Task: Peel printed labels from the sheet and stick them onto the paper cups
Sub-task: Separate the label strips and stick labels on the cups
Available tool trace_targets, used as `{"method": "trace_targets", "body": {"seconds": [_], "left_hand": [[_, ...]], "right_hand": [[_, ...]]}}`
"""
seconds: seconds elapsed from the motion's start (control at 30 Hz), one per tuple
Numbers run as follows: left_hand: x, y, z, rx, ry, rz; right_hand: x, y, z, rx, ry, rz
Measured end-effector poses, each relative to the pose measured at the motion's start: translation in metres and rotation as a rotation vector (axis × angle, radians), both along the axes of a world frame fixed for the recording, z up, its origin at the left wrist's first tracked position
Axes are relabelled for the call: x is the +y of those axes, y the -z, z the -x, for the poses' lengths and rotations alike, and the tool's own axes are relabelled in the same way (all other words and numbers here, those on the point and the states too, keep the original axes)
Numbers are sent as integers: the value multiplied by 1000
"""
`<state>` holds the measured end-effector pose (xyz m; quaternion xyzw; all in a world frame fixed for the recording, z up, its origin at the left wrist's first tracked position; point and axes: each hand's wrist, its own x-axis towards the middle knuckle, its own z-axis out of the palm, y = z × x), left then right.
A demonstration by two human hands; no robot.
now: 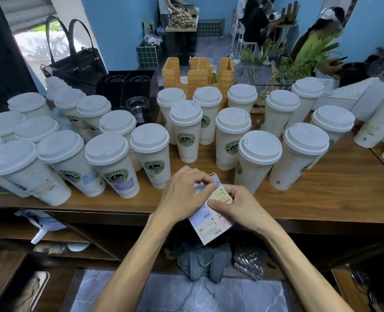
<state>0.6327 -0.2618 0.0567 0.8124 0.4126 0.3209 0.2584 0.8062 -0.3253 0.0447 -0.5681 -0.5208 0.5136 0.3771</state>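
1. Left hand [182, 194] pinches a pale blue printed label [217, 184] at the top of the white rectangular label sheet [211, 224].
2. Right hand [233, 204] grips that sheet just beside it.
3. White lidded paper cups [186, 131] stand beyond both grips on the brown wooden tabletop [321, 199].

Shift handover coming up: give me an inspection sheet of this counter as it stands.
Surface: wooden counter, crowded with cups.
Job's things: label sheet held over the front edge; lidded paper cups upright, some on the left already labelled.
Clutter: wooden organiser, black tray, glass, handbag.
Grippers: left hand pinches a label at the sheet's top; right hand grips the sheet.
Cables: nothing seen.
Surroundings: blue walls, plants, people behind.
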Motion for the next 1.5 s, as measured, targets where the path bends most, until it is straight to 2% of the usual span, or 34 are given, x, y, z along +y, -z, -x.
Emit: {"method": "trace_targets", "body": {"seconds": [0.3, 0.53, 0.63, 0.77, 0.9, 1.0, 1.07, 1.23, 1.33, 1.4, 1.5], "left_hand": [[-2, 1, -3, 61, -11, -92], [2, 5, -1, 8, 2, -46], [3, 4, 0, -29, 3, 28], [5, 5, 10, -150, 121, 248], [4, 2, 18, -202, 224, 425], [2, 0, 20, -149, 240, 411], [2, 0, 21, -166, 227, 395], [0, 3, 22, -246, 84, 363], [0, 6, 19, -255, -13, 280], [-2, 9, 17, -207, -40, 195], [-3, 12, 15, -163, -22, 183]], "right_hand": [[2, 3, 1, -40, -15, -15], [3, 9, -3, 0, -36, 4], [3, 9, -5, 126, -8, 48], [4, 8, -13, 394, 67, 152], [5, 7, -18, 416, 17, 209], [6, 3, -17, 445, -4, 220], [6, 3, -17, 538, 11, 232], [3, 13, -17, 1079, 85, 303], [1, 21, -9, 1198, 107, 265], [0, 23, 0, 1222, 86, 230], [1, 18, 12, 994, 185, 206]]}}
